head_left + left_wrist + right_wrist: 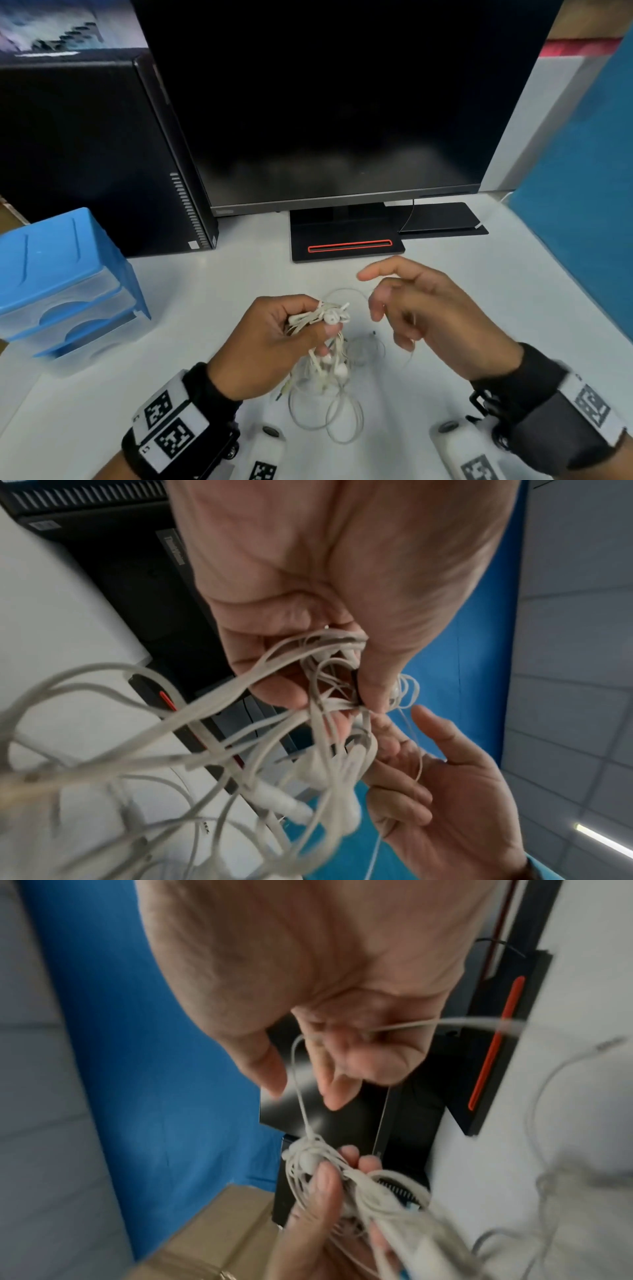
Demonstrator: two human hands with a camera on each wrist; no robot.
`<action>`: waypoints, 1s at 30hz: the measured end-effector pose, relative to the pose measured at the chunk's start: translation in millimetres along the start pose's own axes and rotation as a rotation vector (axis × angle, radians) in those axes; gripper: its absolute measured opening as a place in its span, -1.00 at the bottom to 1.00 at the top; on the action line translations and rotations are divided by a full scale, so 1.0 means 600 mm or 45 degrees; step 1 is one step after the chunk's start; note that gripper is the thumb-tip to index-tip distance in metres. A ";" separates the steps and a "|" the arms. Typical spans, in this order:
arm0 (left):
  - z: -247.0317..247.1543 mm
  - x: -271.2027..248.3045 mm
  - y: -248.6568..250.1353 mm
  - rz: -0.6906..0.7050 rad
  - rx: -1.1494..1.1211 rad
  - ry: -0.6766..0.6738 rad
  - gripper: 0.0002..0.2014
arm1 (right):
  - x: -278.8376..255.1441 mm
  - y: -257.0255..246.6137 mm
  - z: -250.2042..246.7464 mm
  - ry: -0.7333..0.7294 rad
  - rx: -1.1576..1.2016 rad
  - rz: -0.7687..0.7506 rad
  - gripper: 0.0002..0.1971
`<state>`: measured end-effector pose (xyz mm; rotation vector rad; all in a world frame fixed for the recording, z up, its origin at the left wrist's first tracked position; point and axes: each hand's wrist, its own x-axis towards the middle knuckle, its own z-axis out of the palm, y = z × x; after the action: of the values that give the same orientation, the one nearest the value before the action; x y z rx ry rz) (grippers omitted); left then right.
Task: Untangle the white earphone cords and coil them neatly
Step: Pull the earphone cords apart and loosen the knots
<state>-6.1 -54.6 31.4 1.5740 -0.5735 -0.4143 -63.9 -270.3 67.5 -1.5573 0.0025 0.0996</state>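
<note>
A tangled bundle of white earphone cords (325, 318) hangs above the white desk (479, 291), and my left hand (318, 330) grips it between thumb and curled fingers. Earbuds and loose loops (329, 418) dangle from it down to the desk. The left wrist view shows the knot (329, 696) pressed under my left hand's thumb (373, 691). One thin strand (298, 1085) runs from the bundle (315, 1158) up to my right hand (308, 1074) and passes through its curled fingers. My right hand (387, 308) is just right of the bundle, index finger stretched out.
A dark monitor (342, 102) on a stand with a red stripe (349, 246) stands behind the hands. At the back left is a black computer tower (85, 154), with a blue drawer unit (61, 281) in front of it. A blue partition (582, 205) borders the right side.
</note>
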 end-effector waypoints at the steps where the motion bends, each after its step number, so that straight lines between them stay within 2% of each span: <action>1: 0.001 -0.001 0.000 -0.014 0.017 -0.017 -0.86 | -0.003 0.001 0.006 -0.024 -0.104 -0.046 -0.82; 3: 0.004 -0.003 0.004 -0.033 0.029 -0.053 -0.90 | -0.007 0.004 0.012 -0.039 -0.236 -0.166 -0.86; 6: 0.013 -0.009 0.012 -0.059 -0.111 -0.098 -0.68 | -0.008 0.011 0.011 -0.023 -0.286 -0.231 -0.81; 7: 0.016 -0.011 0.015 -0.051 -0.136 -0.104 -0.66 | -0.008 0.013 0.011 -0.040 -0.279 -0.227 -0.80; 12: 0.016 -0.010 0.015 0.018 -0.078 -0.055 -0.85 | -0.012 0.014 0.016 -0.047 -0.338 -0.194 -0.79; 17: 0.005 -0.009 0.008 0.059 -0.140 -0.123 -0.77 | -0.012 0.025 0.020 -0.061 -0.335 -0.200 -0.65; 21: -0.006 -0.007 0.011 -0.092 -0.132 -0.266 -0.81 | -0.015 0.019 0.024 -0.052 -0.265 -0.224 -0.87; 25: -0.015 -0.007 0.020 -0.219 -0.160 -0.468 -0.97 | -0.018 0.017 0.026 -0.034 -0.274 -0.165 -0.86; 27: -0.016 -0.008 0.022 -0.201 -0.212 -0.478 -0.87 | -0.020 0.012 0.024 0.025 -0.318 -0.186 -0.85; 30: -0.010 -0.005 0.016 -0.247 -0.311 -0.297 -0.61 | -0.028 -0.002 0.027 0.089 -0.389 -0.256 -0.85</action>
<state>-6.1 -48.1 41.4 1.3588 -0.5269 -0.7933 -81.2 -254.9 70.1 -1.8562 -0.1192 -0.1187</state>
